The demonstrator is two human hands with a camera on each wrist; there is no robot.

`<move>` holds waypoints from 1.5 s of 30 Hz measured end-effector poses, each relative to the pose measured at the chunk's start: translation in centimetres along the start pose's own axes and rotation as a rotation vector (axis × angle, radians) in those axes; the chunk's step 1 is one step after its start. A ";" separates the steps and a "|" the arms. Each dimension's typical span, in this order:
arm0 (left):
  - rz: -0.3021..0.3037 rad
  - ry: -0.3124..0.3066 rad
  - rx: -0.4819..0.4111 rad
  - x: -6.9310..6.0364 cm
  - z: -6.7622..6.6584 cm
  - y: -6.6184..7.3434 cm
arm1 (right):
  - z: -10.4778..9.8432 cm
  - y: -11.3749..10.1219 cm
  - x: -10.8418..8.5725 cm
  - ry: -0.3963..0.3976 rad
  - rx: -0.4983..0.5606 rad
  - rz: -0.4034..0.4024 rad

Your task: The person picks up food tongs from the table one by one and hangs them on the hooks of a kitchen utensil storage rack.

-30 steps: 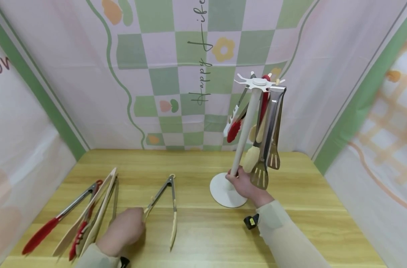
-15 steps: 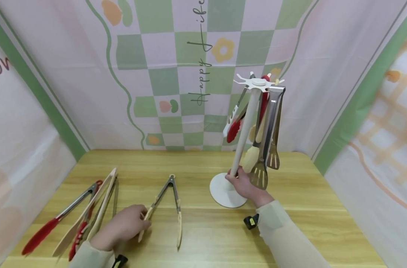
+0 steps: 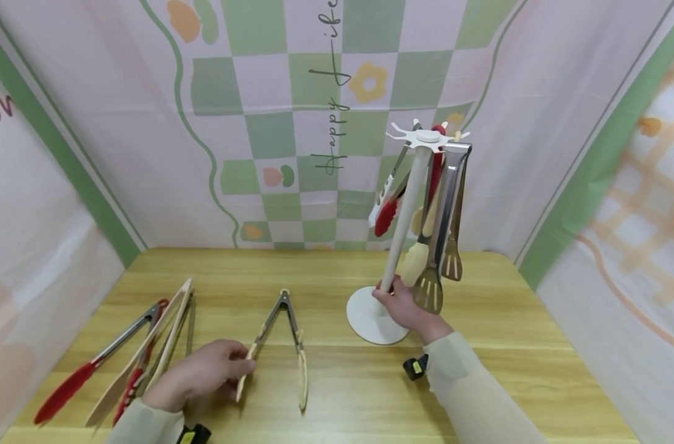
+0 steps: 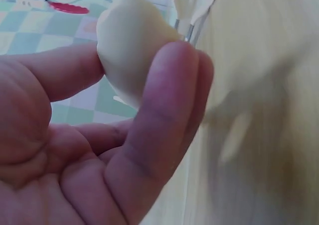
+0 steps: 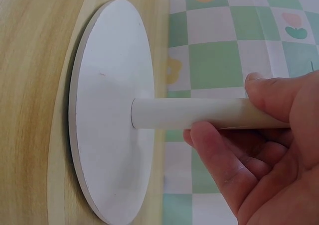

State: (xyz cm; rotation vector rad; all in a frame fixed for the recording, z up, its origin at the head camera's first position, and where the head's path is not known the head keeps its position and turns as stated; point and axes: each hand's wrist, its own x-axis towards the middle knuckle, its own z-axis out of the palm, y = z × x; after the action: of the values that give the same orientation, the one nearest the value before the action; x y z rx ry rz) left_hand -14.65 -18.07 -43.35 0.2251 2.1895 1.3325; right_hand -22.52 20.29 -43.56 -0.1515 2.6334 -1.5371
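My left hand (image 3: 214, 370) pinches one arm of the open cream-tipped tongs (image 3: 303, 376), near its end. In the left wrist view the tongs' cream head (image 4: 129, 41) sits between the thumb and fingers. The hinge end points away from me, and the two arms are spread apart. With my right hand (image 3: 406, 308) I grip the lower pole of a white utensil stand (image 3: 400, 240). The right wrist view shows thumb and fingers around that pole, just above the round white base (image 5: 109, 110). Tongs and slotted turner-like utensils (image 3: 428, 287) hang from the stand's top hooks.
To the left of my left hand lie several tongs, including a red-tipped pair (image 3: 70, 391) and a long beige pair (image 3: 123, 382). The wooden tabletop (image 3: 337, 394) meets a patterned cloth backdrop (image 3: 314, 135) at its back edge.
My left hand has shifted slightly right and turned so more of its thumb side shows. The cream-tipped tongs' ends have swung to the right. My right hand and the stand stay put.
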 end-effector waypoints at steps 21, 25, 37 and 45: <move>0.152 0.114 -0.130 -0.2 0.3 1.5 | 0.1 0.0 0.0 0.004 0.020 -0.020; 0.199 0.128 -0.153 -0.7 0.4 2.6 | 0.0 0.0 0.0 -0.004 0.000 -0.017; 0.279 0.244 -0.027 -2.6 1.8 6.7 | 0.0 -0.1 -0.1 -0.012 -0.027 0.014; 0.430 0.224 0.038 -2.8 2.7 8.9 | -0.3 -0.2 -0.2 -0.021 -0.042 0.013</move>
State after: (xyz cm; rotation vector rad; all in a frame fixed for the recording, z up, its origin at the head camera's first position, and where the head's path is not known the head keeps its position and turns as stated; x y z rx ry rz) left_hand -12.10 -12.85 -35.60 0.6166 2.4470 1.6094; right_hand -22.39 20.50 -43.26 -0.1524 2.6467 -1.4688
